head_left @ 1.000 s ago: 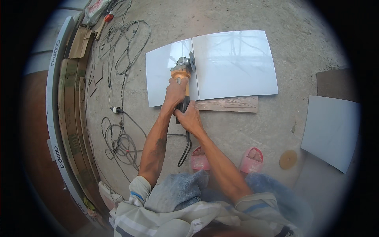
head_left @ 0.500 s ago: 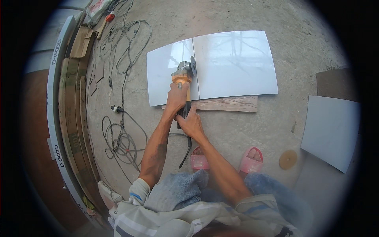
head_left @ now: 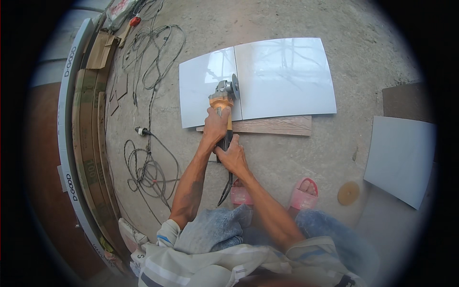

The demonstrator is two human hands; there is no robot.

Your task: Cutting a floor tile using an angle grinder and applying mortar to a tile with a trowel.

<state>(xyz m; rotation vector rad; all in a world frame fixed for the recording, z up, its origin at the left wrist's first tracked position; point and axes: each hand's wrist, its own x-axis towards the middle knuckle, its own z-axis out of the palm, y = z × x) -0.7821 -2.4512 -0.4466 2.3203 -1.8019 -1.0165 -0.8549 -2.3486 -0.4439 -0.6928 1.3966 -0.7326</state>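
Observation:
Both of my hands are wrapped round a yellow and black angle grinder (head_left: 221,102). My left hand (head_left: 216,123) grips its body close behind the metal head. Further back, my right hand (head_left: 233,155) is closed on the rear handle, where the black power cord comes out. The cutting disc (head_left: 234,87) stands on edge over a dark straight line across a glossy white tile (head_left: 287,79). To the left of that line lies the narrower part of the tile (head_left: 198,91). Whether the disc touches the surface I cannot tell. A scored wooden board (head_left: 275,126) sticks out from under the near edge.
Tangled cables (head_left: 150,170) lie on the concrete floor at left, beside a stack of cardboard boxes (head_left: 88,143). Another white tile (head_left: 400,158) rests at right, near a round tan disc (head_left: 348,193). My feet wear pink slippers (head_left: 303,193).
The grinder and both hands have come back toward me by a short way along the dark line. The tile looks unmoved.

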